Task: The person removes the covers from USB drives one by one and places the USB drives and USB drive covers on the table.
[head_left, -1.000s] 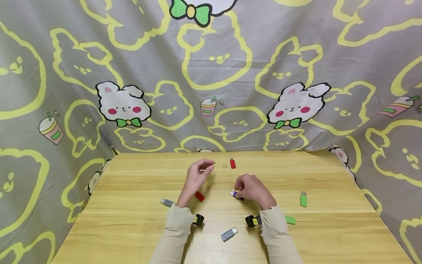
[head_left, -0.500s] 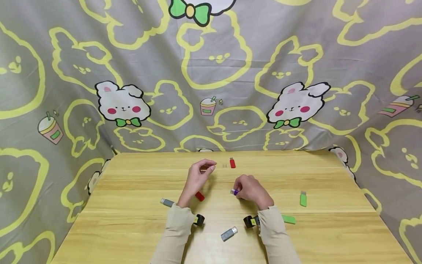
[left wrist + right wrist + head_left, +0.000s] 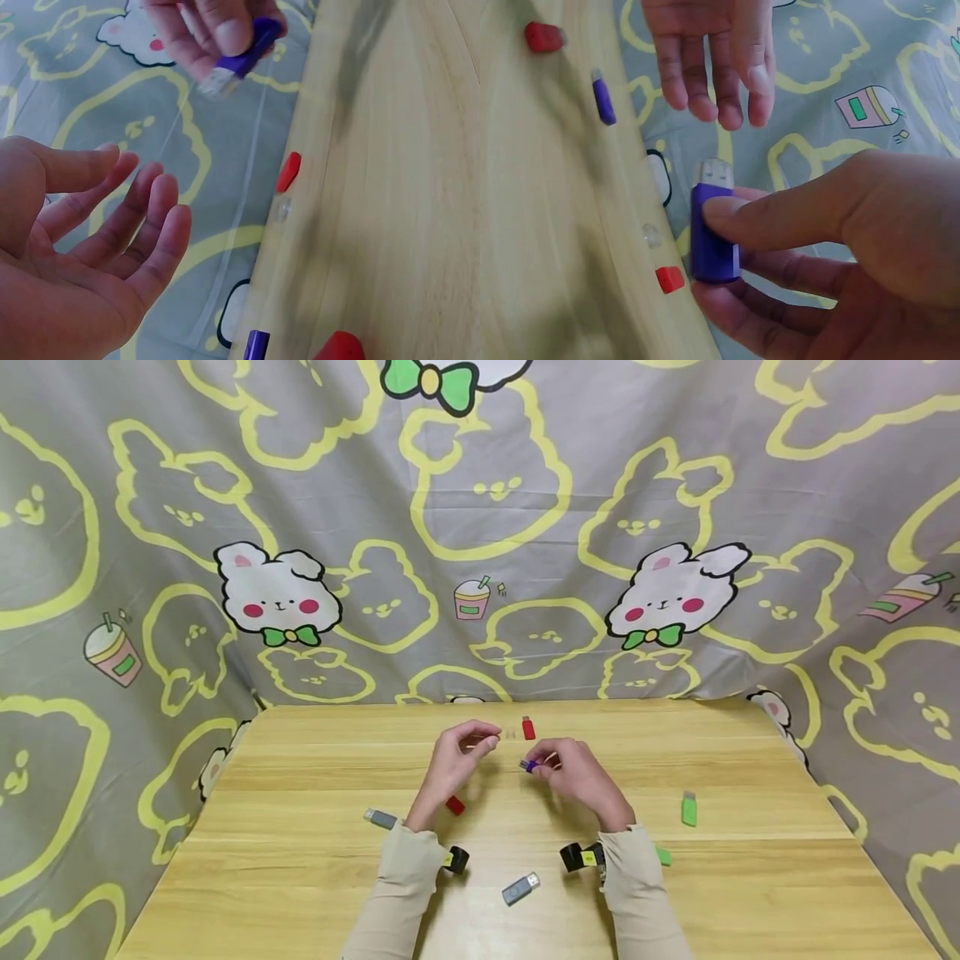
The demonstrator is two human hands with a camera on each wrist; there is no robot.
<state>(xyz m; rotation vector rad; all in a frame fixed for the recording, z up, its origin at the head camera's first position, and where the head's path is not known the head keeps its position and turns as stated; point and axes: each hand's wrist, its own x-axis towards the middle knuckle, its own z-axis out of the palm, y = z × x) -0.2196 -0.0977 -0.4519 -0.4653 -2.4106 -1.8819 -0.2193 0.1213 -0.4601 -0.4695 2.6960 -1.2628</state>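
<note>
In the head view, my right hand [image 3: 577,775] pinches a purple USB flash drive [image 3: 529,766] above the table. Its metal plug points left, as the right wrist view shows along the purple body [image 3: 714,238], with the thumb on top. My left hand [image 3: 459,764] is held up to the left, fingers loosely bent, nothing in them; in the left wrist view the palm of that hand [image 3: 82,277] faces the drive, a gap between. A second purple flash drive [image 3: 604,101] lies on the table near the left hand, hidden behind it in the head view.
On the wooden table [image 3: 300,877] lie a red flash drive [image 3: 528,727] at the back beside a small clear piece [image 3: 511,734], and another red one [image 3: 455,805] by the left wrist. Grey drives [image 3: 519,889] lie front and left, green ones [image 3: 688,810] right. Patterned cloth [image 3: 487,652] hangs behind.
My right hand has picked the purple flash drive up off the table and carried it higher and farther back. The left hand has shifted slightly to the right, nearer the drive.
</note>
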